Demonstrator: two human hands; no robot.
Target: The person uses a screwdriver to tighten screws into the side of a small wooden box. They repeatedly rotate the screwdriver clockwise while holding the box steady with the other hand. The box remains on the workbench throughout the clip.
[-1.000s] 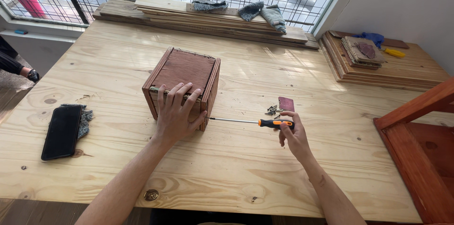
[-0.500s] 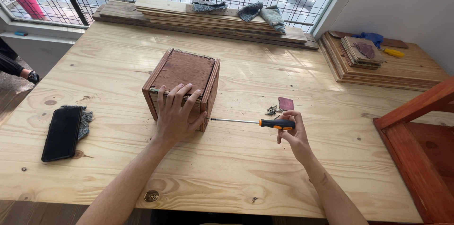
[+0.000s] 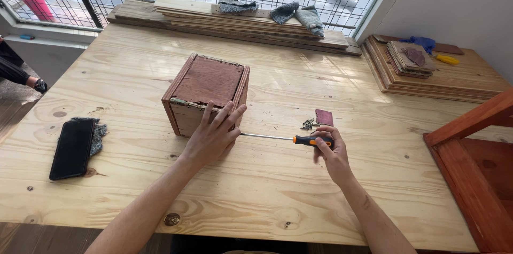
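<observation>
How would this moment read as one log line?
left hand: steadies wooden box | right hand: holds screwdriver, tip at box side | screws on table

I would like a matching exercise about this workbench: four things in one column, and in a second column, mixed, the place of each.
Things:
1. wooden box
2. screwdriver
3. black phone
4. small pile of screws

Places:
A. lying on a grey cloth near the table's left edge
B. beside a small dark red piece, just beyond the right hand
C. under the left hand, mid-table
D. held in the right hand, tip pointing at the box

Pairs: 1-C, 2-D, 3-A, 4-B
</observation>
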